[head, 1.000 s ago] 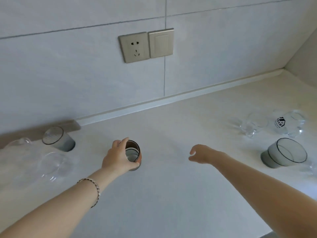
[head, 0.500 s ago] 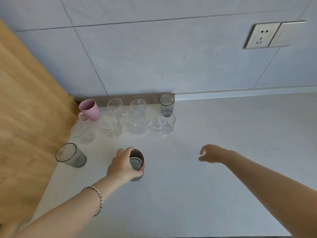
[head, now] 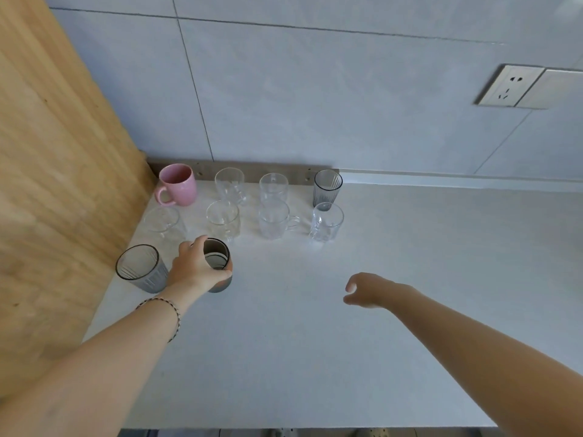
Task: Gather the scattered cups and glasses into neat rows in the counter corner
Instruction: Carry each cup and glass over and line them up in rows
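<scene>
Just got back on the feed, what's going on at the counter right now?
A person is lining up cups in the corner. The left hand grips a dark cup just right of a grey ribbed glass, in front of two rows of four: a pink mug, clear glasses and a tall grey glass. Whether the cup has touched down is unclear. The right hand hangs open over the counter, holding nothing.

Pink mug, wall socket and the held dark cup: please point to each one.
pink mug [head: 181, 190], head view, on its outer side.
wall socket [head: 509, 87], head view, on its faceplate.
dark cup [head: 215, 249], head view, on its inner wall.
</scene>
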A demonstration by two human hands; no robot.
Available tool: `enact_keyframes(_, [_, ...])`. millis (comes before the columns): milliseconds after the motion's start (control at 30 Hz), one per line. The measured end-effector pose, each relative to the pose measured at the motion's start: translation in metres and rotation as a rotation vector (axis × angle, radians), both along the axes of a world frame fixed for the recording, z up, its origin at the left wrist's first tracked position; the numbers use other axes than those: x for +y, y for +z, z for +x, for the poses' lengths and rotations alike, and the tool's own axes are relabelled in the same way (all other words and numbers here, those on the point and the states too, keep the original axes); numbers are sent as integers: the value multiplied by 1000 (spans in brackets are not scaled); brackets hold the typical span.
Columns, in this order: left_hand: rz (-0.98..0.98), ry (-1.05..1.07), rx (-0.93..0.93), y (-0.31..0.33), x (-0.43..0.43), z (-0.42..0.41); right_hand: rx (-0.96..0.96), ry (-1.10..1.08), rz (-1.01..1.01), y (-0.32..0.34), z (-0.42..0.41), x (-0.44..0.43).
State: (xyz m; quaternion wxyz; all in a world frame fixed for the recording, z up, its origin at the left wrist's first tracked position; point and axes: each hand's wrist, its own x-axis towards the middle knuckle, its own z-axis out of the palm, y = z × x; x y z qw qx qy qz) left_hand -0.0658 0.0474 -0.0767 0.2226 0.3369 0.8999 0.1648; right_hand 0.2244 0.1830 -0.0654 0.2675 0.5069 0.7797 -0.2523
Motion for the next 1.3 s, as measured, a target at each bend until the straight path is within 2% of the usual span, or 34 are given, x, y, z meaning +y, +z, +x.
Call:
enact_keyframes(167, [-62, -53, 1, -9, 0, -2, -34, -27, -19, -1, 10, -2])
enact_keyframes(267, [-244, -131, 236, -3, 8, 12, -31, -39, -30, 0, 17, 0])
enact_keyframes(367, [-224, -343, 367, 12, 29, 41, -25, -54, -38, 2, 27, 0])
enact_keyframes(400, [-193, -425, 341, 17, 39, 54, -23, -59, -40, 3, 32, 1])
enact_keyframes(467, [-159, -541, 177, 28, 58, 86, -20, -74, -42, 6, 44, 3])
enact_keyframes(533, [-171, -589, -37, 36, 74, 121, -10, -102, -39, 9, 62, 6])
enact_keyframes(600, [-190, -653, -163, 40, 91, 158, -2, -140, -36, 13, 87, 11])
enact_keyframes(767, [-257, -949, -158, 41, 136, 251, -14, -264, -32, 23, 172, 22])
enact_keyframes(900, [-312, -1097, -150, 36, 174, 329, -27, -343, -23, 30, 259, 33])
enact_keyframes(1133, [-390, -1203, -117, 23, 244, 480, -26, -511, -15, 25, 436, 74])
enact_keyframes(1300, [-378, -1192, -180, 10, 288, 582, 31, -622, 57, 30, 551, 128])
